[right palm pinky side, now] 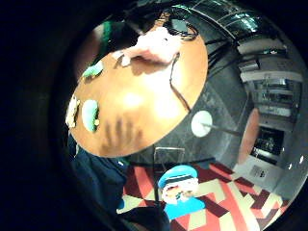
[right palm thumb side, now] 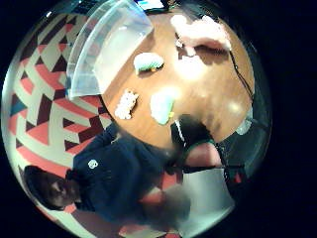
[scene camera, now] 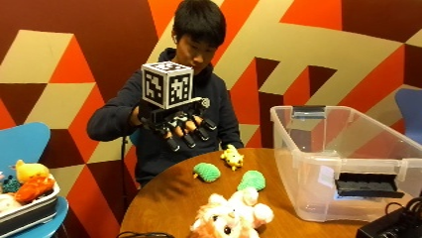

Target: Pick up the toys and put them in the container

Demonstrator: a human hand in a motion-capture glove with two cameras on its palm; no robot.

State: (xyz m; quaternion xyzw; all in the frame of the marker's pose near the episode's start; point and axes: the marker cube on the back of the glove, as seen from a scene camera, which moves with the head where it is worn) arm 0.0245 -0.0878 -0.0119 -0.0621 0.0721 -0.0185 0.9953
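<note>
My gloved right hand (scene camera: 184, 126) hovers above the near edge of the round wooden table (scene camera: 165, 198), fingers spread and holding nothing. Below it lie a green plush (scene camera: 207, 172), a small yellow plush (scene camera: 231, 157) and a second green plush (scene camera: 251, 180). A big pink and white plush (scene camera: 231, 215) sits at the table's far side. The clear plastic container (scene camera: 342, 168) stands on the table beside them. The thumb side palm view looks down on the container (right palm thumb side: 106, 44), both green plushes (right palm thumb side: 148, 62) (right palm thumb side: 162, 106), the yellow plush (right palm thumb side: 126, 104) and the pink plush (right palm thumb side: 200, 32).
A blue chair (scene camera: 23, 144) beside the table carries a tray (scene camera: 29, 210) of other toys. A black device (scene camera: 392, 225) with cables sits by the container, and a dark cable (right palm pinky side: 178, 89) runs across the tabletop past the pink plush (right palm pinky side: 154, 45).
</note>
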